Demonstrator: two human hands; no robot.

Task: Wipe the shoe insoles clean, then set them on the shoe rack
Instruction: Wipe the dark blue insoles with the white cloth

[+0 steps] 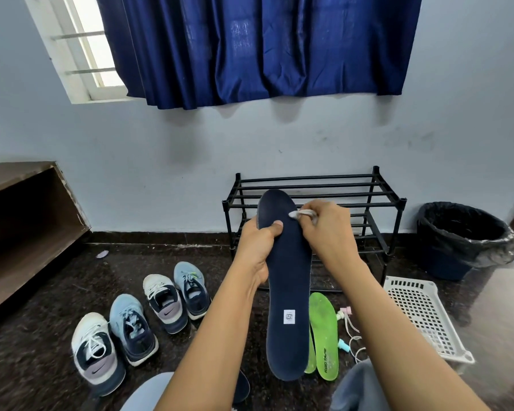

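I hold a long navy insole upright in front of me, its toe end up. My left hand grips its left edge, thumb across the front. My right hand pinches a small white cloth against the insole's upper right part. Two green insoles lie on the dark floor just behind it. Another dark insole lies under my left forearm. The black metal shoe rack stands against the wall beyond my hands, its bars bare.
Two pairs of sneakers sit on the floor at the left. A white perforated basket lies at the right, a lined black bin behind it. A wooden shelf is far left. Small cords and caps lie by the green insoles.
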